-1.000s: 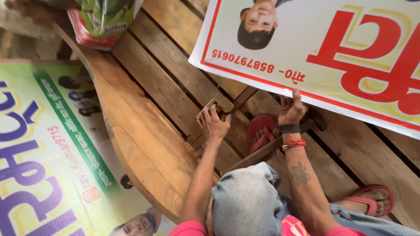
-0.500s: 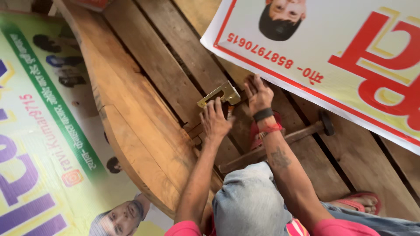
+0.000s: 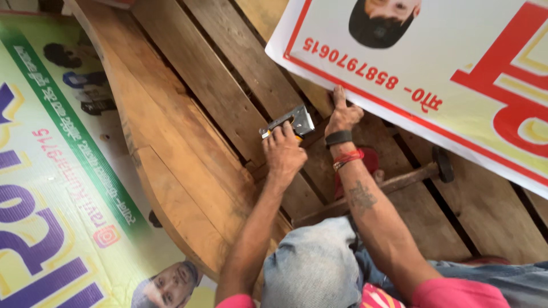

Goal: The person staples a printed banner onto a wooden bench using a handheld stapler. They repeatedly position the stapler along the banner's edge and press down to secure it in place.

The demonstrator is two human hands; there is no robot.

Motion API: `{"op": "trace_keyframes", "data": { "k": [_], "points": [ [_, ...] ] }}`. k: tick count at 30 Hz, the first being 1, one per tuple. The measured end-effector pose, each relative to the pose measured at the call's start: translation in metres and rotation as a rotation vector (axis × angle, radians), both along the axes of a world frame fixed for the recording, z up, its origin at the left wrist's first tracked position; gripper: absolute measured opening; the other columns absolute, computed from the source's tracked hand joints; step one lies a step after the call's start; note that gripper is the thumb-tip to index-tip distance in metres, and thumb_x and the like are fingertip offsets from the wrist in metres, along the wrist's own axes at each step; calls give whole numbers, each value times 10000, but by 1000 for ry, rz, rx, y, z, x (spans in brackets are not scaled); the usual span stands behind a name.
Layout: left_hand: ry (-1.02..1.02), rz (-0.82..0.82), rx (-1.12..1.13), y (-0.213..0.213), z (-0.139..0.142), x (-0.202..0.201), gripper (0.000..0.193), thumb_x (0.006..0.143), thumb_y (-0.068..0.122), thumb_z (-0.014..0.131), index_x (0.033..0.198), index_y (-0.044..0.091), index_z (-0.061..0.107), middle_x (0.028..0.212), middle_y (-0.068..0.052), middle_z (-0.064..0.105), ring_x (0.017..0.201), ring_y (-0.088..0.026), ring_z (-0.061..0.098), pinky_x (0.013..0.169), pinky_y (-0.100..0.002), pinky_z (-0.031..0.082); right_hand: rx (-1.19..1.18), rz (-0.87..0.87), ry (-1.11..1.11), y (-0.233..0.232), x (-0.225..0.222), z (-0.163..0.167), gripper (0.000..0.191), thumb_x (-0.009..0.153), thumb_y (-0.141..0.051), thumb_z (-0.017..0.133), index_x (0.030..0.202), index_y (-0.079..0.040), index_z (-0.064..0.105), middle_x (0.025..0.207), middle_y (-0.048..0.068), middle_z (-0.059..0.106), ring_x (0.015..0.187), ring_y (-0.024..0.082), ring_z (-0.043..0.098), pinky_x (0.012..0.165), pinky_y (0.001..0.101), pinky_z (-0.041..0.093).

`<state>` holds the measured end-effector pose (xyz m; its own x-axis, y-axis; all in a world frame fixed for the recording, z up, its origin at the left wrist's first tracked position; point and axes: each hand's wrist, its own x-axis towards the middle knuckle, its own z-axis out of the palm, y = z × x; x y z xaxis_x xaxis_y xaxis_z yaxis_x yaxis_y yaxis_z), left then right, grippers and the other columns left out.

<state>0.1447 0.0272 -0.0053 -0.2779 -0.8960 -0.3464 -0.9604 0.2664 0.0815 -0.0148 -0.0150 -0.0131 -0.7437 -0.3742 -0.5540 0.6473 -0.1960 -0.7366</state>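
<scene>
Wooden slats (image 3: pixel 228 85) run under both hands. Left hand (image 3: pixel 283 153) clenches around a metal staple gun (image 3: pixel 290 121) at centre. Just right, the right hand (image 3: pixel 342 117) presses fingers flat on the white banner's (image 3: pixel 456 63) red-bordered edge. A hammer (image 3: pixel 399 182) lies nearer, right.

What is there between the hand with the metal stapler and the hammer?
In the head view, the right hand and its forearm lie between the left hand, holding the staple gun, and the hammer, above a red sandal.
</scene>
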Motion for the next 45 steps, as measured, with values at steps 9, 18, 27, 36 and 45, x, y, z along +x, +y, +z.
{"op": "trace_keyframes", "data": {
  "k": [9,18,27,36,45],
  "points": [
    [365,115,555,-90,58,-19,378,738,200,729,1053,32,604,943,-197,714,908,-356,712,805,-429,546,117,13,-103,-1,1,4,534,858,-135,881,915,-80,353,1097,233,687,908,227,728,814,367,617],
    [283,31,616,-110,51,-71,234,746,125,636,946,4,629,805,-175,707,801,-321,719,733,-425,564,92,-119,-150,-5,3,-5,580,836,-96,902,863,-101,323,908,153,689,780,201,715,687,347,652],
    [209,16,648,-115,56,-70,278,724,155,680,946,-8,643,816,-199,725,809,-334,737,724,-419,569,47,-77,-127,3,6,-9,496,852,-77,881,642,-135,436,773,61,671,661,143,646,607,312,587],
    [137,86,559,-102,54,-69,384,775,257,785,1032,2,655,950,-250,720,979,-413,701,818,-467,562,222,-103,-191,3,15,-23,482,762,-143,898,760,-206,419,768,19,646,652,100,674,646,302,636],
    [249,158,269,-70,30,-62,261,837,286,706,888,31,687,793,-215,727,833,-409,730,755,-489,579,310,86,-24,13,15,-32,553,852,-242,913,601,-120,435,712,58,657,607,110,577,561,281,544]
  ]
}}
